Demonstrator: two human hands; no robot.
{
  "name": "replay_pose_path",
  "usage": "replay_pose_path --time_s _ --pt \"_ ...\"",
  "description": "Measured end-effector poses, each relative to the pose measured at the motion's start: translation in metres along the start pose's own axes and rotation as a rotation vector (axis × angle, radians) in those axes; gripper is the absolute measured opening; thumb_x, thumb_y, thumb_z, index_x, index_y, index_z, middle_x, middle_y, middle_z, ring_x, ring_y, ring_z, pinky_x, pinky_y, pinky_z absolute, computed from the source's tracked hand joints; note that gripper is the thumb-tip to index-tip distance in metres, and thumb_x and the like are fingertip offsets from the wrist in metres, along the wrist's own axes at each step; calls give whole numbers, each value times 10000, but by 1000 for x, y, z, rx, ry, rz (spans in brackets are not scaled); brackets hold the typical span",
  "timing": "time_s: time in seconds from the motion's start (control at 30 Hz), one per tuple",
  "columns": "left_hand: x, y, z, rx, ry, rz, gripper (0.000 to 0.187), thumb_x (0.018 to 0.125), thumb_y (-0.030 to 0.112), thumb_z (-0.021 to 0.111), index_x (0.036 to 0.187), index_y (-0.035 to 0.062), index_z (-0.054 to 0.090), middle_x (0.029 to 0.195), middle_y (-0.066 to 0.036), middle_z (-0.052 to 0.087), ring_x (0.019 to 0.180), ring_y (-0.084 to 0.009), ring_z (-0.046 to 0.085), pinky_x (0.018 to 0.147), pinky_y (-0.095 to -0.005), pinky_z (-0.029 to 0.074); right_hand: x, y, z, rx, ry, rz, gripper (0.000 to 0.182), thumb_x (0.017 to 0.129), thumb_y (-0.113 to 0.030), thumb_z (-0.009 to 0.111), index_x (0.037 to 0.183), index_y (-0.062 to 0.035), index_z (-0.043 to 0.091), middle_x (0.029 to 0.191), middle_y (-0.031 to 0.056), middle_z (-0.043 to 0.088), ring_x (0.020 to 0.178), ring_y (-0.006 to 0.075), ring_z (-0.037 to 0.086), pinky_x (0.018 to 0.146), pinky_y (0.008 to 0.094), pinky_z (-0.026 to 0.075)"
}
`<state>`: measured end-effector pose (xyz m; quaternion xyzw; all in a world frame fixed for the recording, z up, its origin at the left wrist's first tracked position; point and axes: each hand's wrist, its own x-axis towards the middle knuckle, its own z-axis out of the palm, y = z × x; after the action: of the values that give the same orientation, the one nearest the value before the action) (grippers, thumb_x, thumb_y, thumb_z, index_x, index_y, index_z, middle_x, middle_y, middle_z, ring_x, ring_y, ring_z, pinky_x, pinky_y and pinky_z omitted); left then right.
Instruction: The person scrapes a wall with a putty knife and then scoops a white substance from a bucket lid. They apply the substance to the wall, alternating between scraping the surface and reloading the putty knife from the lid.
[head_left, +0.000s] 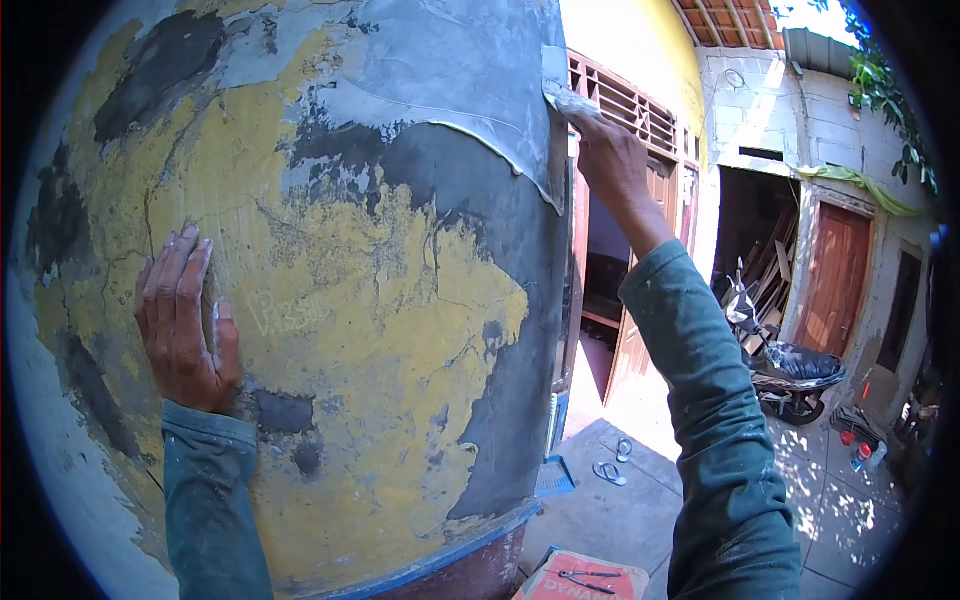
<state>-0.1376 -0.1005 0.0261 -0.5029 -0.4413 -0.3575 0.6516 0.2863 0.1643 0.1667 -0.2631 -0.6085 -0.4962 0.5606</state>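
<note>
My left hand [185, 325] lies flat against a wall [360, 300] of worn yellow paint with dark grey patches. Its fingers point up, and whitish residue marks the fingertips. Higher up on the right, my right hand [615, 160] is closed around what looks like a putty knife [562, 95], its blade at the wall's corner edge. The handle is mostly hidden by the fingers. A smooth layer of light grey skim coat [440, 75] covers the upper wall and ends in a raised ridge above darker grey plaster.
Below the corner, pliers [590, 577] lie on a red-and-white box [570, 588]. A blue tray [555, 477] and sandals [610, 472] are on the paving. Farther right stand a wheelbarrow [800, 365], a wooden door [832, 270] and a doorway with leaning planks [772, 265].
</note>
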Motion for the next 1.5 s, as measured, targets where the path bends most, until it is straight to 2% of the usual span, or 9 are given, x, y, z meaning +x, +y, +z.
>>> replay_pose_path --time_s 0.23,0.4,0.53,0.67,0.8,0.87,0.97,1.17,1.5 --pt "0 4 0 -5 -3 -26 577 857 123 550 1433 73 546 1490 -129 540 1421 -310 464 1243 -516 285 37 13 -81 90 -196 93 340 959 -86 609 1257 -192 732 1053 140 767 909 338 738 807 435 582" --pt "1 4 -4 -16 -21 -9 546 883 88 519 1426 44 550 1492 -153 539 1418 -325 464 1236 -507 280 144 46 -22 90 -31 151 331 1007 -108 545 1270 -179 732 1202 133 748 1033 318 725 929 434 580" --pt "1 3 -5 0 -28 -1 550 880 84 519 1428 43 550 1494 -153 537 1419 -325 465 1236 -508 280 159 48 4 150 -38 105 496 897 -25 484 1257 -233 754 1199 69 761 973 301 736 898 416 580" --pt "2 4 -3 -11 -17 -23 582 846 102 547 1428 76 553 1495 -133 536 1427 -316 462 1241 -517 284 128 29 -8 164 -161 123 297 1054 -123 519 1232 -154 755 1246 99 739 1055 288 719 906 391 598" --pt "3 4 -3 14 -14 -11 564 855 86 538 1418 68 567 1486 -134 549 1426 -315 464 1238 -499 291 86 8 -29 239 -278 215 319 1034 -67 520 1230 -147 758 1202 123 751 985 275 734 855 381 611" --pt "2 1 -2 8 -17 6 560 857 81 536 1416 66 570 1481 -135 554 1424 -316 466 1236 -495 293 63 9 -33 142 -178 -35 298 1019 -72 570 1240 -148 755 1175 128 759 848 246 735 747 370 616" --pt "3 1 -3 5 -18 21 554 861 73 534 1414 64 573 1475 -136 559 1420 -316 470 1232 -490 297 38 -11 -46 190 -308 220 274 1011 -64 589 1187 -141 785 1196 113 755 943 255 743 829 359 608" --pt "2 0 -3 -3 -23 28 552 866 80 540 1416 69 575 1485 -131 550 1425 -310 463 1232 -487 291 -20 -12 -51 275 -291 148 402 855 4 639 1214 -137 749 1100 191 739 954 374 717 846 417 576" --pt "1 -2 -1 6 -16 41 547 887 98 545 1434 99 569 1508 -109 533 1441 -285 446 1246 -479 272 -104 -53 -71 322 -307 225 392 836 25 645 1177 -133 755 1143 138 741 971 365 712 894 441 567"
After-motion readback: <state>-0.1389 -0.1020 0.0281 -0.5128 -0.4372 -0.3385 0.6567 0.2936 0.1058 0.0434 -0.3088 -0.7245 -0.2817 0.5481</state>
